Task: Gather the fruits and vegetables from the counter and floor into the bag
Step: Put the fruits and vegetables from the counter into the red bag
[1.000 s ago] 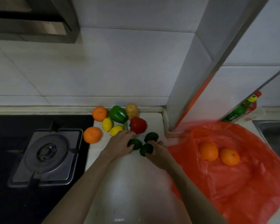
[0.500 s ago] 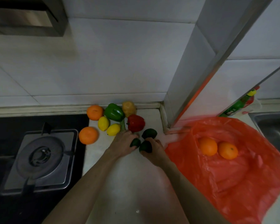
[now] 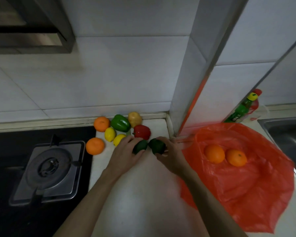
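Observation:
On the white counter (image 3: 143, 194) my left hand (image 3: 125, 152) grips a dark green avocado (image 3: 140, 145). Right beside it, my right hand (image 3: 170, 155) curls round another dark green avocado (image 3: 156, 146). Behind the hands lie a red pepper (image 3: 141, 132), a green pepper (image 3: 120, 123), a potato (image 3: 134, 119), two lemons (image 3: 110, 134) (image 3: 119, 139) and two oranges (image 3: 101, 124) (image 3: 94, 146). The red plastic bag (image 3: 246, 189) lies open to the right and holds two oranges (image 3: 214, 153) (image 3: 237, 157).
A gas stove burner (image 3: 50, 168) sits on the black hob at left. A tiled pillar (image 3: 191, 74) juts out behind the bag. A green bottle (image 3: 241, 111) leans at the back right, beside a steel sink (image 3: 287, 135). A range hood (image 3: 32, 31) hangs upper left.
Both hands have closed round the dark green avocados. The third one, which lay apart behind my right hand, no longer shows on its own.

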{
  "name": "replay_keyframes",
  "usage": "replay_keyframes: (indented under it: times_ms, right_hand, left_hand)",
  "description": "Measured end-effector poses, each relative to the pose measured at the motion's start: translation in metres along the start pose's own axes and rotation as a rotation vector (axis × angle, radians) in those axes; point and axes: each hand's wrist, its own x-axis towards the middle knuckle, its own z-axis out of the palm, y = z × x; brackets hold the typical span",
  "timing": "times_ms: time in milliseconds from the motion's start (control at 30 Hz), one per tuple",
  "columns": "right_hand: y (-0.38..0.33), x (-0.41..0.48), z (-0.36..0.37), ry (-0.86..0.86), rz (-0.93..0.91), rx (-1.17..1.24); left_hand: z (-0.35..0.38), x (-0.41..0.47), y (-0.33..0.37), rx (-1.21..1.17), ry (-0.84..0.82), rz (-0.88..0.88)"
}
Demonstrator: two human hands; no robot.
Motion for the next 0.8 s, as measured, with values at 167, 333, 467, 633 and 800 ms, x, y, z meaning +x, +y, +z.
replay_keyframes:
  times_ms: [167, 333, 467, 633, 800]
  right_hand:
    - [-0.008, -0.027, -0.046, 0.113, -0.142, 0.020]
    - [0.003, -0.064, -0.097, 0.198, -0.092, 0.066]
    - [0.025, -0.097, -0.137, 0.276, -0.011, 0.052]
    - [0.071, -0.136, -0.183, 0.304, 0.135, -0.034]
    - [0.121, -0.161, -0.203, 0.304, 0.267, -0.060]
  left_hand:
    - [-0.013, -0.002, 0.042, -0.085, 0.110, 0.032]
    - [-0.011, -0.001, 0.094, -0.094, 0.155, 0.109]
    - [0.005, 0.005, 0.143, -0.074, 0.145, 0.173]
    - [0.047, 0.017, 0.199, -0.136, 0.050, 0.233]
    - [0.107, 0.028, 0.234, -0.157, -0.077, 0.284]
